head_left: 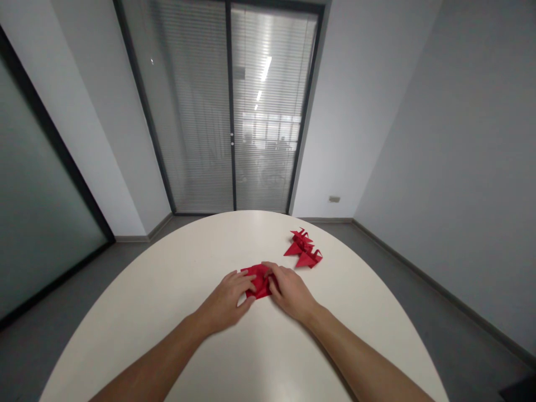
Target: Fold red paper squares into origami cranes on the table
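Note:
A red sheet of origami paper (260,283), partly folded, lies on the white table between my two hands. My left hand (231,296) is at its left side, fingers bent over the paper and the thumb at its lower edge. From the right, my right hand (288,290) grips the paper's right side with curled fingers. The fingers cover both sides of the sheet, so its full outline is hidden. Beyond my right hand sits a cluster of several folded red paper cranes (305,248).
The round white table (201,245) has a curved far edge, with grey floor around it. Behind it stands a glass partition with blinds (196,139). Plain walls rise on both sides, and a small socket plate (334,199) is low on the far wall.

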Tool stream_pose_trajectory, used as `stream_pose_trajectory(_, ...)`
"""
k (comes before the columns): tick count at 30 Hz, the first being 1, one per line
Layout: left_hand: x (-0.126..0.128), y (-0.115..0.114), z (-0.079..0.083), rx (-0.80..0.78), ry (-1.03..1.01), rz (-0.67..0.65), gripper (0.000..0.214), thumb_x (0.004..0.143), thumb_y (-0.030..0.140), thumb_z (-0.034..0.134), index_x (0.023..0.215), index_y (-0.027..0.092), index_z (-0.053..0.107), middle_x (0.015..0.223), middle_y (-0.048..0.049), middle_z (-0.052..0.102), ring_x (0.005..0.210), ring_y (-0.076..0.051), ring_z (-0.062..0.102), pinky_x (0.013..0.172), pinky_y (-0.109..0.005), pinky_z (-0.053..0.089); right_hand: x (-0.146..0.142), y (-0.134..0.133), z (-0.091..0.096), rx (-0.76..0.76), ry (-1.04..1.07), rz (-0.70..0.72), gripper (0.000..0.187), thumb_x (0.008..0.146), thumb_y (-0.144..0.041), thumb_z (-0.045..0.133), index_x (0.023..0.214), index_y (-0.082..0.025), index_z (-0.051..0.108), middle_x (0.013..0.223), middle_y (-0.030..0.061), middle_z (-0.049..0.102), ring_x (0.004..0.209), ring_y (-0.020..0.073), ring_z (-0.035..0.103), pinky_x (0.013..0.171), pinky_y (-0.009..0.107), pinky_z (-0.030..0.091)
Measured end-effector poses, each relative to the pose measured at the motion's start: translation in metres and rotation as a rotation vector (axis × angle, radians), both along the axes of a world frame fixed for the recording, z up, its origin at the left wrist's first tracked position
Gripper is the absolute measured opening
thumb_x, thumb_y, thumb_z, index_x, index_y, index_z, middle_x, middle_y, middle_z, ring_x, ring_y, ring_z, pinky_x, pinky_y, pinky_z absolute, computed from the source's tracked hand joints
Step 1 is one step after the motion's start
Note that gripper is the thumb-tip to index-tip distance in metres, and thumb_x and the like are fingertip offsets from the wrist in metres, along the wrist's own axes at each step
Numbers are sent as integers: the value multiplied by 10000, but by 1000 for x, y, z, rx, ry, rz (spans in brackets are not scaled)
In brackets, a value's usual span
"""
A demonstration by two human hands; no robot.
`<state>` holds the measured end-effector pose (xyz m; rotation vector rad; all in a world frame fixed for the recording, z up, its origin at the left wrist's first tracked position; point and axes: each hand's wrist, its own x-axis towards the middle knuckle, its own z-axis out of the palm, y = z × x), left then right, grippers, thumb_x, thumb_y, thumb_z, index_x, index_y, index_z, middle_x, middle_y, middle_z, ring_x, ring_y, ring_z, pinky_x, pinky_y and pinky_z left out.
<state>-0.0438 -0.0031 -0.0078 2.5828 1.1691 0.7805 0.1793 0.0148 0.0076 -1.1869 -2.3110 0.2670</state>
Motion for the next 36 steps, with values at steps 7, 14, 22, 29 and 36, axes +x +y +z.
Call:
stream_pose_trajectory(7, 2, -2, 3, -12, -43, 19, 226, 890, 188, 591, 1108, 231, 631, 1230, -72, 676, 1199, -248, 582, 1077, -452, 447, 2, 9, -15, -5, 79, -2, 492, 915, -112, 452, 1402, -187, 443, 1245, 98, 659, 1111, 217, 622, 984, 368, 478)
stream_pose_trajectory(14, 0, -2, 0, -9, -41, -5, 422, 907, 192, 578, 1325, 246, 553, 1318, -71, 639, 1203, -239, 581, 1063, -439, 465, 3, 10, -18, 25, 144, 19, 509, 866, -68, 485, 1358, -199, 465, 1257, 97, 628, 1145, 210, 594, 1016, 388, 471)
stream_pose_trajectory(22, 0, 0, -4, 50, 7, -33, 393, 916, 172, 548, 1296, 255, 604, 1310, -41, 664, 1228, -226, 575, 1097, -456, 434, 1, 7, -8, 65, 106, 14, 231, 878, -69, 540, 1009, -208, 670, 1120, 65, 639, 1051, 202, 587, 948, 345, 485)
stream_pose_trajectory(29, 1, 0, -1, 104, 55, 52, 377, 919, 186, 544, 1285, 232, 616, 1304, -69, 667, 1210, -254, 587, 1091, -506, 423, -1, 2, 0, 62, -16, 36, 231, 916, -129, 566, 982, -234, 761, 975, 55, 682, 943, 200, 590, 845, 318, 483)
stream_pose_trajectory(36, 1, 0, 0, 101, 52, 28, 396, 925, 183, 544, 1317, 225, 580, 1326, -67, 650, 1230, -238, 571, 1112, -485, 403, -1, 2, -4, 50, -16, 56, 261, 942, -169, 550, 1109, -222, 744, 1082, 60, 710, 999, 199, 605, 917, 326, 468)
